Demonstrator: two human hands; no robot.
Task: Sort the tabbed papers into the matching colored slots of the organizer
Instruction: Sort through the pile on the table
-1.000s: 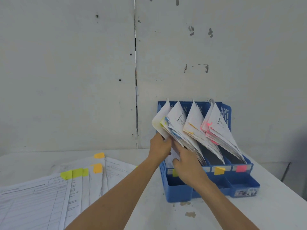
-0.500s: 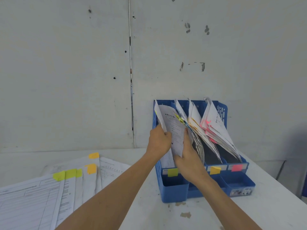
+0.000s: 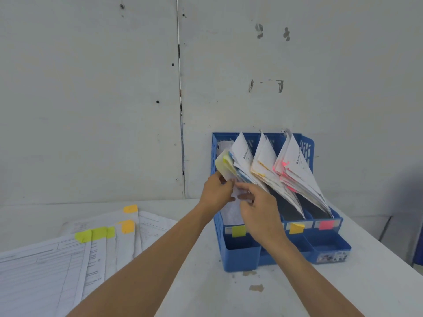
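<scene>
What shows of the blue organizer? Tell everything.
The blue organizer looks plastic, with a perforated back wall, slots and front trays. It stands on the white table. A green tab, yellow tab and pink tab mark its slot fronts. Leaning tabbed papers fill the slots; the left hand grips, the right hand touches, those in the leftmost.
</scene>
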